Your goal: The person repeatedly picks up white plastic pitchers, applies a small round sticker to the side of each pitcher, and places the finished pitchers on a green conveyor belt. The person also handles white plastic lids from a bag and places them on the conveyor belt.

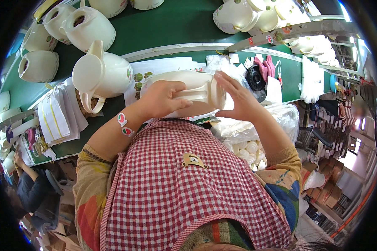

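A cream-white jug (165, 78) lies on its side in front of me, its handle (195, 93) facing me and its lid end (218, 94) pointing right. My left hand (165, 99) is closed over the jug's body beside the handle, thumb and fingers pressed on it. My right hand (241, 100) is at the lid end, its fingers and thumb stretched apart around the rim. Whether its palm touches the lid is hidden. Sheets with green and red printed motifs (140, 83) lie on the bench beyond the jug.
An upright white jug (114, 72) stands close at left; several more (91, 31) sit on the green bench (167, 25). A metal rail (180, 51) crosses behind. A tape roll (255, 78) and a plastic bag of white parts (248, 151) lie right. Another person (31, 188) works at far left.
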{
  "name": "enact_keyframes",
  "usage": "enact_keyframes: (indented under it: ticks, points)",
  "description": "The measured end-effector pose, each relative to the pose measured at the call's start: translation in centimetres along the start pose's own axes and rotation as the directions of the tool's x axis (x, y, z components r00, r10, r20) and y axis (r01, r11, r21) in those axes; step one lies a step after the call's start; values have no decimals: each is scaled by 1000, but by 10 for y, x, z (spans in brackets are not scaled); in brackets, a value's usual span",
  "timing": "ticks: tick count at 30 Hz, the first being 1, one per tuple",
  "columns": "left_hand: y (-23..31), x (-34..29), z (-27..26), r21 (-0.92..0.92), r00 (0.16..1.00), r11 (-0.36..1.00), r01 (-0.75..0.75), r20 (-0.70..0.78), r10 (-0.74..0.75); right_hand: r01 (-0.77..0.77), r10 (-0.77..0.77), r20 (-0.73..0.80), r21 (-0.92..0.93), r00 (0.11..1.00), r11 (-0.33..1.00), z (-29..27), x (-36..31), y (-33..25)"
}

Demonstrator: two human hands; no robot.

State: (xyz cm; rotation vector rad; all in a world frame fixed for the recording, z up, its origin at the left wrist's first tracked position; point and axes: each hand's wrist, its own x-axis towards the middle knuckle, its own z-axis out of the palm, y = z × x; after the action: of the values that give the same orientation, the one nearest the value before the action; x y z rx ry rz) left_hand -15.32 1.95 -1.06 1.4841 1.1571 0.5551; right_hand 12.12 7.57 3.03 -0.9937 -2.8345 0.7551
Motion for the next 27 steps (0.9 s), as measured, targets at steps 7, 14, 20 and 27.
enact_keyframes:
  ticks: [7,14,20,27]
  points:
    - [4,2,7,70,999,997,-28,-39,31,-173,180,-89,75,980,982,21,-1,9]
    - [12,4,19,232,992,973,-11,-122,40,-117,183,-397,184,899,976,56,5,18]
    - [26,21,41,367,993,924,-109,5,116,-598,630,-118,219,768,771,48,5,29]
    - [-22,39,74,320,741,764,-559,-219,634,226,-186,-264,129,946,966,-3,49,-96]
